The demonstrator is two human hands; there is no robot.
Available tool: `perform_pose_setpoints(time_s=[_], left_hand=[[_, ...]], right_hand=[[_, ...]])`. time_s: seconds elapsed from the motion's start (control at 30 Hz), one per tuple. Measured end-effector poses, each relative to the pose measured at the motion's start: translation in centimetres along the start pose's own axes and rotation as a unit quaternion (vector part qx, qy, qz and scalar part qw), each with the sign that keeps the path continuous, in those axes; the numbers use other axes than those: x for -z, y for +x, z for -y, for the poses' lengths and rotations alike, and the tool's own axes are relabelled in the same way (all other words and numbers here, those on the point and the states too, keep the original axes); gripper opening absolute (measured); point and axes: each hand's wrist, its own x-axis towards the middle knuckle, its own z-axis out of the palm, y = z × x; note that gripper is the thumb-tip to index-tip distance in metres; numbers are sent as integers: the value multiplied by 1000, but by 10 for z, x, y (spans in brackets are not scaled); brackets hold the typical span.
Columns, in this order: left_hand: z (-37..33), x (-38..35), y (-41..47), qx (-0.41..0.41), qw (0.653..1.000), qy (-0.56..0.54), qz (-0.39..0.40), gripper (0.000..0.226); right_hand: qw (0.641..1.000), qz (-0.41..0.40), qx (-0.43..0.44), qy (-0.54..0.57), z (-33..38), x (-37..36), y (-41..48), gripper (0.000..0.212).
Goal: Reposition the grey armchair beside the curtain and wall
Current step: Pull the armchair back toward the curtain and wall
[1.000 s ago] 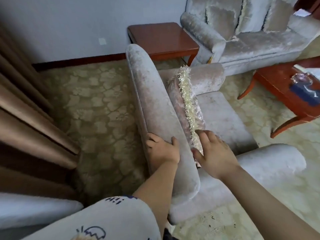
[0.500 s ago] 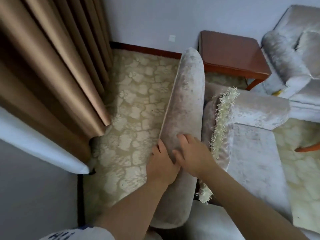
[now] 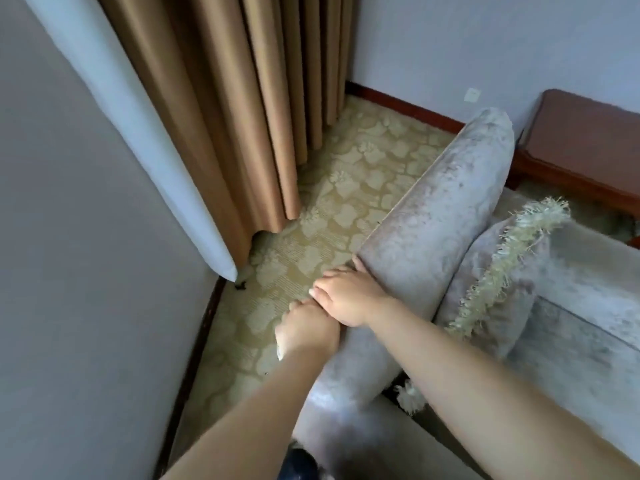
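Grey velvet armchair [image 3: 446, 216] at right of view, rounded backrest top running diagonally toward the pale far wall [image 3: 450, 39]. Angled away from the tan pleated curtain [image 3: 242, 116], well apart from it at the far end, nearer at the close end. Between backrest and curtain, a wedge of bare cream floral-patterned carpet [image 3: 346, 188], widest near the red-brown baseboard [image 3: 405, 105]. Grey near wall [image 3: 69, 271] on the left, a strip of the same carpet between it and the chair's close corner. White curtain lining [image 3: 138, 150] hanging at the edge of that wall, hem just above the floor. Far end of the backrest close to a reddish wooden side table [image 3: 585, 143]; contact not discernible.

On the seat, leaning against the backrest, a grey cushion with cream fringe [image 3: 502, 271].

Right hand [image 3: 346, 296] laid across the backrest top, fingers curled over its rear edge, gripping. Left hand [image 3: 304, 330] just beside and touching the right, lower on the same edge, fingers wrapped down the rear face, tips hidden. Both forearms bare, reaching in from the bottom of view.
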Motion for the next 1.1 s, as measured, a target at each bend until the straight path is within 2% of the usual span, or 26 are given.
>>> perform_pose_setpoints(time_s=[0.1, 0.2, 0.3, 0.47, 0.6, 0.8, 1.1], left_hand=[[2, -7, -20, 67, 994, -17, -80, 48], [2, -10, -23, 71, 987, -32, -140, 50], [3, -11, -21, 67, 984, -55, -157, 46], [12, -17, -14, 71, 976, -112, -171, 42], [9, -21, -16, 79, 972, -95, -198, 38], [7, -25, -22, 89, 969, -76, -218, 40], [10, -42, -72, 113, 951, -81, -275, 36]], right_hand=[[999, -30, 25, -2, 2, -16, -10, 43], [998, -37, 25, -34, 2, -16, -1, 48], [998, -36, 26, -50, 7, -13, 14, 52], [993, -74, 50, -77, -2, -22, 19, 45], [993, -58, 54, -89, -1, -27, 22, 39], [984, -107, 75, -120, -5, -36, 19, 46], [976, -105, 135, -136, 5, -47, -21, 43]])
